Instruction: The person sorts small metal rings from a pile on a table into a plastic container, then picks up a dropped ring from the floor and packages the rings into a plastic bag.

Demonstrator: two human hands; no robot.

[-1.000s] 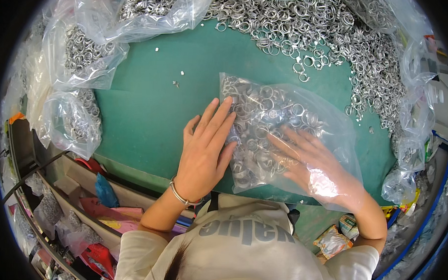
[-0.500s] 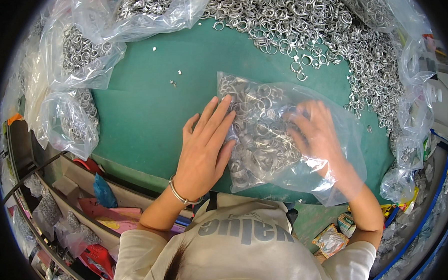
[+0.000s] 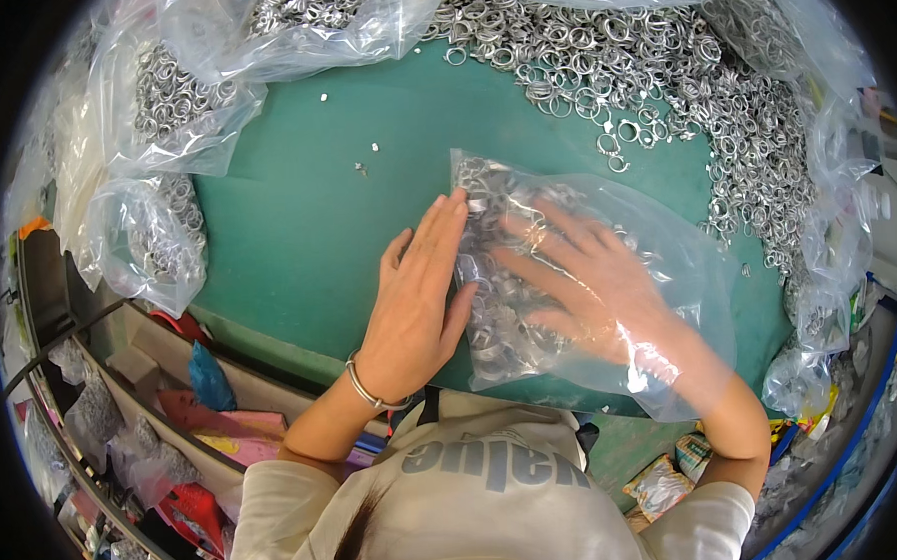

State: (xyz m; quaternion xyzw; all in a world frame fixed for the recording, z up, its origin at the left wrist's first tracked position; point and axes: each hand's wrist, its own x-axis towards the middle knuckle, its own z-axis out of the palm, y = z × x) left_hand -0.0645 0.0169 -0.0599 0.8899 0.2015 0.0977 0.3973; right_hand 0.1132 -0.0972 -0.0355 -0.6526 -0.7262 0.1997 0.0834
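Note:
On the green table top (image 3: 295,207) lies a clear plastic bag (image 3: 682,230) holding many silver metal rings (image 3: 490,323). My left hand (image 3: 410,312) rests against the bag's closed left edge, fingers stretched out and close together, with a bracelet at the wrist. Inside the bag is my right hand (image 3: 604,283), its fingers spread flat over the rings. The plastic covers this hand to the wrist, and the hand hides part of the rings beneath it.
A large heap of silver rings (image 3: 753,147) runs along the back and right of the table. Other clear bags with rings (image 3: 175,102) stand at the left and back. A few tiny white bits lie on the green surface. Open drawers (image 3: 123,394) hold bags and a blue packet (image 3: 210,375).
My right hand has moved left inside the bag and its fingers have spread flat over the rings. My left hand stays at the bag's edge, its fingers now closer together.

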